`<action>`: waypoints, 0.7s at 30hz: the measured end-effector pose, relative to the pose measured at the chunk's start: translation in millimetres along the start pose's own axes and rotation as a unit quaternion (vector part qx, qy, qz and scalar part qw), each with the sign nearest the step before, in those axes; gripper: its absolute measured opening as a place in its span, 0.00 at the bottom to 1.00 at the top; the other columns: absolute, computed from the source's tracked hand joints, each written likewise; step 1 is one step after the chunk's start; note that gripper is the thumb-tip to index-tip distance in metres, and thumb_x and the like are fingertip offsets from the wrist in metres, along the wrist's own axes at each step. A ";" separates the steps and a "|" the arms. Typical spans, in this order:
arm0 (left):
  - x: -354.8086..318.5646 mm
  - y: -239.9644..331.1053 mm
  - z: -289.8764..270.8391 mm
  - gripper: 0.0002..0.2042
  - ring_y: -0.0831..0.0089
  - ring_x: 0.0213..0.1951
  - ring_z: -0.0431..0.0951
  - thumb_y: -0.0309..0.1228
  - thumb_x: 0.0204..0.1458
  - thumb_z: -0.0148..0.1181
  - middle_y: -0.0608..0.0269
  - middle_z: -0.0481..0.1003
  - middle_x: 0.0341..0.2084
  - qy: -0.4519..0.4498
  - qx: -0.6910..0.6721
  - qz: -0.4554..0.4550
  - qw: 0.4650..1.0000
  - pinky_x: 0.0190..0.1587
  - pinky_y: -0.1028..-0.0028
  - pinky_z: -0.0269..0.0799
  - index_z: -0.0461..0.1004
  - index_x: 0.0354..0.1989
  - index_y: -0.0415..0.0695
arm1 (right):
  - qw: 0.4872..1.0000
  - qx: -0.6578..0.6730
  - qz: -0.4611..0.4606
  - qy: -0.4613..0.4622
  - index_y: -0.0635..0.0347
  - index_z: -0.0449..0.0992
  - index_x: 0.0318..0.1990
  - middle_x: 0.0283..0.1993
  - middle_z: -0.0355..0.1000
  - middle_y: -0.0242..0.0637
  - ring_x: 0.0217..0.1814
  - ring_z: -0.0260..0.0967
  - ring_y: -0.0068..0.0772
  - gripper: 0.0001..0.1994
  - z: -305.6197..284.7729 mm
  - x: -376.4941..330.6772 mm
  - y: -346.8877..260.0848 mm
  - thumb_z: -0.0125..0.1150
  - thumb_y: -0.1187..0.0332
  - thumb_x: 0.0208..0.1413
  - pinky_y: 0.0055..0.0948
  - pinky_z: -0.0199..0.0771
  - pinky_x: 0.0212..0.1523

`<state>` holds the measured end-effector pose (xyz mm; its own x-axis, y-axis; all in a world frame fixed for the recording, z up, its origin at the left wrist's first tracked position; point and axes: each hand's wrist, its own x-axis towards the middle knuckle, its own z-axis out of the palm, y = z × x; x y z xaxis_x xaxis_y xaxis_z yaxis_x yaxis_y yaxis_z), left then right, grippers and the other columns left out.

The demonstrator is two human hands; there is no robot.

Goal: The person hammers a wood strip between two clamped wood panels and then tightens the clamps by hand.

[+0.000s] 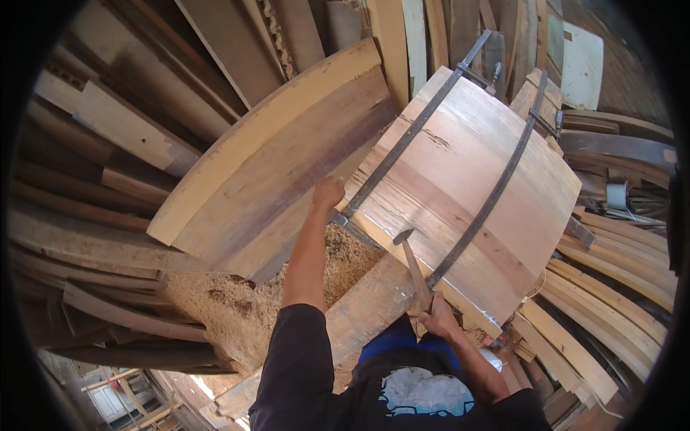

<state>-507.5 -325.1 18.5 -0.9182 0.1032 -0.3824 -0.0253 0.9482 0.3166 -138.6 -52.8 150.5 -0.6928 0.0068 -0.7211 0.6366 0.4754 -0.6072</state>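
**Gripping a hammer [415, 269] at the near edge of a clamped panel [471, 197]**

Gripping the hammer by its wooden handle with the right hand [440, 321], fingers wrapped closed, just short of the near edge of the clamped panel. Holding the dark, wedge-ended head over that same edge; cannot tell whether touching the wood. Holding the left hand [328, 192], fingers curled, right at the left corner of the clamped panel; cannot tell whether closed on anything, with the palm hidden from view.

Across the clamped panel, from near edge to far: a left bar clamp [410, 140] and a right bar clamp [514, 159], both slim, dark and metal. On its face, pinkish, tan and brown wood, mostly smooth, with splintery patches toward the left and a whitish line along the near edge.

Left of the clamped panel, a broad second panel [273, 154] with a curved outer edge, banded yellowish, brown and purplish. Below its left corner, loose, flaky sawdust [237, 309]. Running out from under its near edge, a flat, scuffed board [366, 305]. To its right, stacked pale planks [568, 352], rough and long.
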 end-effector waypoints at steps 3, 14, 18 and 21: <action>13.6 13.3 15.1 0.29 0.40 0.57 0.68 0.46 0.63 0.34 0.33 0.71 0.51 -0.118 -0.014 0.025 0.993 0.63 0.53 0.59 0.75 0.49 0.30 | 0.999 0.021 0.026 0.034 0.72 0.60 0.47 0.37 0.72 0.63 0.42 0.74 0.62 0.23 20.3 5.7 -0.5 0.62 0.67 0.49 0.46 0.72 0.45; 1.5 6.2 12.6 0.34 0.40 0.57 0.69 0.53 0.65 0.27 0.35 0.73 0.50 -0.080 0.029 0.012 0.996 0.63 0.53 0.59 0.77 0.49 0.37 | 0.971 0.050 -0.150 0.181 0.61 0.56 0.66 0.42 0.72 0.62 0.44 0.72 0.65 0.28 62.9 38.8 -42.8 0.52 0.70 0.58 0.49 0.71 0.46; -0.1 3.4 15.8 0.35 0.41 0.56 0.69 0.54 0.64 0.28 0.35 0.73 0.50 -0.054 0.017 -0.024 0.998 0.63 0.54 0.59 0.77 0.49 0.36 | 0.986 0.047 -0.088 0.135 0.62 0.57 0.65 0.48 0.72 0.62 0.47 0.71 0.64 0.27 64.6 47.2 -56.8 0.52 0.67 0.59 0.49 0.70 0.47; -0.9 3.2 12.5 0.36 0.38 0.52 0.71 0.53 0.65 0.26 0.32 0.74 0.44 -0.039 0.005 0.009 0.999 0.59 0.52 0.62 0.79 0.43 0.34 | 0.977 0.067 -0.112 0.166 0.62 0.59 0.64 0.45 0.72 0.62 0.45 0.72 0.65 0.25 69.9 48.9 -55.8 0.52 0.66 0.60 0.49 0.71 0.47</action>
<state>-501.8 -318.4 9.0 -0.8852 0.1436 -0.4424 -0.0040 0.9487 0.3161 -184.4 -140.5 125.8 -0.8776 0.2118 -0.4300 0.4793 0.3787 -0.7917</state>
